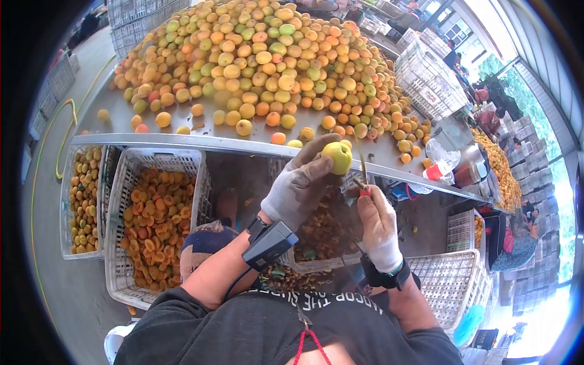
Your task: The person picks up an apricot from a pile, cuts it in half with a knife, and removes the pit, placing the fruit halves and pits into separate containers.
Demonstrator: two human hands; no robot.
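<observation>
My left hand [302, 182], in a soiled white glove, holds a yellow-green apricot [337, 157] between thumb and fingers, just over the table's metal edge [231, 145]. To its right my right hand [378, 226], also gloved, is closed round the handle of a knife [362, 159], whose thin blade points up beside the fruit without a visible cut in it. A large heap of orange, yellow and green apricots [261, 61] lies on the table beyond both hands. Below the hands stands a crate with brownish pieces [322, 225], partly hidden by my gloves.
At lower left a white crate holds halved apricots [159, 225], beside a crate of small brownish-yellow pieces [85, 198]. A white crate [447, 286] stands at lower right. A red-and-white cup [435, 171] and a plastic bag sit on the table's right end. People work at far right.
</observation>
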